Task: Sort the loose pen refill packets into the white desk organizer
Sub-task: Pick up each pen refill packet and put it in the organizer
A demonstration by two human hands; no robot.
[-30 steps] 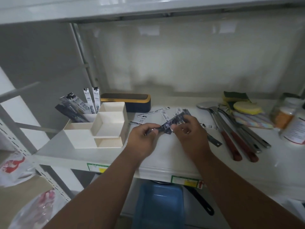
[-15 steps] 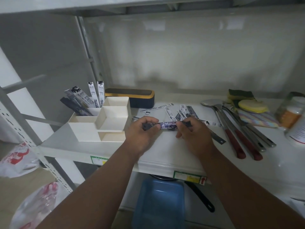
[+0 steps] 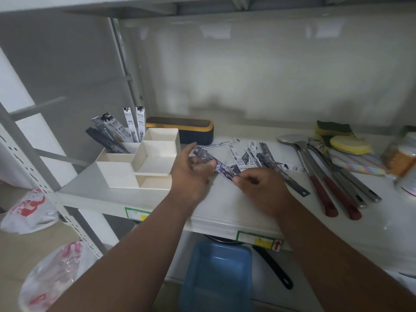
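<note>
The white desk organizer [image 3: 121, 174] stands on the left of the shelf, with several pen refill packets [image 3: 126, 131] upright in its back-left compartment. More loose packets [image 3: 254, 156] lie scattered on the shelf behind my hands. A dark printed pen refill packet [image 3: 211, 162] is held slanted just right of the organizer. My left hand [image 3: 191, 176] grips its upper part between thumb and fingers. My right hand [image 3: 261, 188] pinches its lower end with curled fingers.
A dark box with a yellow rim [image 3: 180, 129] sits behind the organizer. Red-handled metal utensils [image 3: 326, 181], sponges [image 3: 346, 143] and jars [image 3: 403, 158] fill the right side. A blue bin [image 3: 216, 273] is below the shelf, plastic bags [image 3: 29, 208] at left.
The packet, level between both hands half a second ago, is now tilted with its left end raised toward the organizer. My left hand has moved up and left along it.
</note>
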